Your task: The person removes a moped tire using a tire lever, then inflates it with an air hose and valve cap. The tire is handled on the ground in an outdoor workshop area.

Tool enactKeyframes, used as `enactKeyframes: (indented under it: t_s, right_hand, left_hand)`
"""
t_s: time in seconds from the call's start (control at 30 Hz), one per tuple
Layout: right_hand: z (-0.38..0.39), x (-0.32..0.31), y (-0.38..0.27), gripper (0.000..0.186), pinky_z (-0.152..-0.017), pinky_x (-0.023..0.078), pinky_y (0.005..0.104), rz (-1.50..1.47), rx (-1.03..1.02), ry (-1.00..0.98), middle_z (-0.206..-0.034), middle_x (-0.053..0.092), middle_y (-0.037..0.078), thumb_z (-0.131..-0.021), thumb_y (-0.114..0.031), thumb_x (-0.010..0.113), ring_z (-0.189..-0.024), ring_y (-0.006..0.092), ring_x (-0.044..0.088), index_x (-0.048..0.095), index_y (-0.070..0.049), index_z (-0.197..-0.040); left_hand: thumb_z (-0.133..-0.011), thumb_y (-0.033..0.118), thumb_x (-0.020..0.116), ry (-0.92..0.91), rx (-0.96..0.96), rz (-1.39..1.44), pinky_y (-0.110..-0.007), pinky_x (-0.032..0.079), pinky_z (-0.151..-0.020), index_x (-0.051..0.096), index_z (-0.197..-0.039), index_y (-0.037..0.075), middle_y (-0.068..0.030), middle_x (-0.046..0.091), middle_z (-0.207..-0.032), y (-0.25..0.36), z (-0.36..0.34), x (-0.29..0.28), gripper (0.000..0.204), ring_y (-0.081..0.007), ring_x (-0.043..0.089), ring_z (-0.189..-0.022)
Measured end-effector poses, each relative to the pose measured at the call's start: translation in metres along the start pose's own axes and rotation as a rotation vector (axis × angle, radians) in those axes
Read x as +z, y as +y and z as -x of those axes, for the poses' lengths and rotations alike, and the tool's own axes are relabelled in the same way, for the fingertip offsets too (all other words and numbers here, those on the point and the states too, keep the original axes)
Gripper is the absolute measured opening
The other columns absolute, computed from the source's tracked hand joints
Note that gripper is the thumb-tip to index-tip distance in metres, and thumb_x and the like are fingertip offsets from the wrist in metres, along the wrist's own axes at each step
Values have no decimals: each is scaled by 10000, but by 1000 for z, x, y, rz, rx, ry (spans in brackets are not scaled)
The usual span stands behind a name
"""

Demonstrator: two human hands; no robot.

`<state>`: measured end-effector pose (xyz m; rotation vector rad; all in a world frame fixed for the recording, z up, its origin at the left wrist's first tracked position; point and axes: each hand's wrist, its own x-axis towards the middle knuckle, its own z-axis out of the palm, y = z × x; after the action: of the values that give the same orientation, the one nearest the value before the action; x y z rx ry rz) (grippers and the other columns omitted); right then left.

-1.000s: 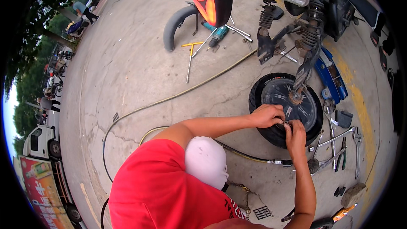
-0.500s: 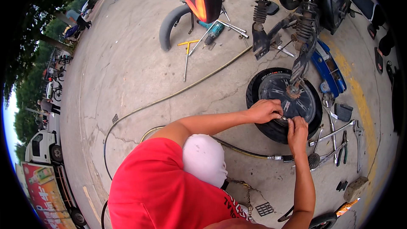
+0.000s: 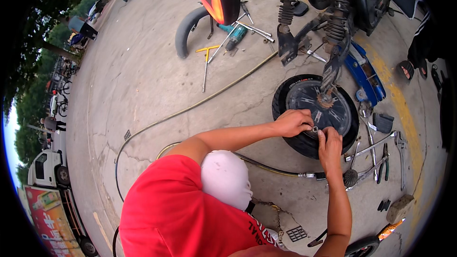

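Note:
Both hands meet over the near rim of a small black wheel (image 3: 354, 135) with a dark hub cover (image 3: 304, 97). My left hand (image 3: 294, 123) is closed, its thumb and fingertips pinching a small metal nut (image 3: 314, 129) with a dark opening. From the other side my right hand (image 3: 331, 146) is closed too, its thumb and fingertip touching the same nut. Above the wheel, a rusty fork end (image 3: 326, 99) with a spring shock absorber (image 3: 336, 21) reaches down to the hub.
Right of the wheel lie wrenches (image 3: 402, 162), pliers (image 3: 384, 164) and a blue metal jack (image 3: 365, 74). A hose (image 3: 200, 103) crosses the concrete. Beyond it lie a drill (image 3: 235, 38), a yellow-handled T-wrench (image 3: 206, 62) and a grey fender (image 3: 183, 35). A person's sandaled foot (image 3: 406, 69) stands at right.
The nut has turned between my fingers, and its opening now faces up. My right hand has shifted slightly left and tilted. The whole view has moved a little; the bystander's feet at right have moved.

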<state>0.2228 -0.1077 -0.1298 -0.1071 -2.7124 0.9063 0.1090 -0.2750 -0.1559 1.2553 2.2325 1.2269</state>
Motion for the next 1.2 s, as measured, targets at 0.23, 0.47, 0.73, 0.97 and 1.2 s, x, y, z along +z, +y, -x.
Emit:
enactKeyframes:
  t_s: [0.23, 0.47, 0.73, 0.97, 1.2]
  right_hand:
    - [2, 5, 0, 130, -739, 380, 403, 13, -82, -15, -795, 575, 128, -872, -126, 600, -804, 322, 551, 537, -19, -833]
    - [2, 0, -1, 190, -762, 383, 389, -14, 29, -68, -781, 584, 90, -867, -223, 639, -813, 287, 556, 577, -46, -900]
    - [1, 3, 15, 143, -773, 374, 388, -15, -98, -34, -873, 576, 86, -842, -156, 631, -888, 290, 539, 542, -60, -901]
    - [3, 7, 15, 174, -783, 375, 397, 126, -62, -56, -875, 591, 95, -876, -205, 623, -878, 289, 548, 557, -44, -886]
    - [2, 3, 2, 148, -788, 379, 403, -27, -49, 60, -834, 587, 103, -884, -173, 599, -858, 293, 548, 562, -42, -826]
  left_hand:
    - [-841, 199, 655, -27, -14, -12, -399, 467, -746, 680, -947, 66, -74, 596, -927, 1, 6, -4, 172, -304, 613, -899]
    - [-849, 207, 645, -37, 17, -61, -385, 470, -746, 685, -961, 63, -73, 591, -918, -3, 2, -1, 188, -291, 609, -886]
    - [-847, 167, 650, -50, -51, -15, -356, 477, -715, 693, -949, 41, -70, 604, -898, -2, -2, 1, 168, -269, 623, -827]
    - [-851, 165, 643, -57, -34, -50, -361, 473, -739, 680, -959, 43, -76, 601, -911, -1, -2, 3, 167, -287, 614, -856]
    - [-853, 157, 643, -47, -47, -25, -354, 469, -733, 674, -965, 44, -71, 592, -900, -2, -1, 0, 162, -280, 609, -839]
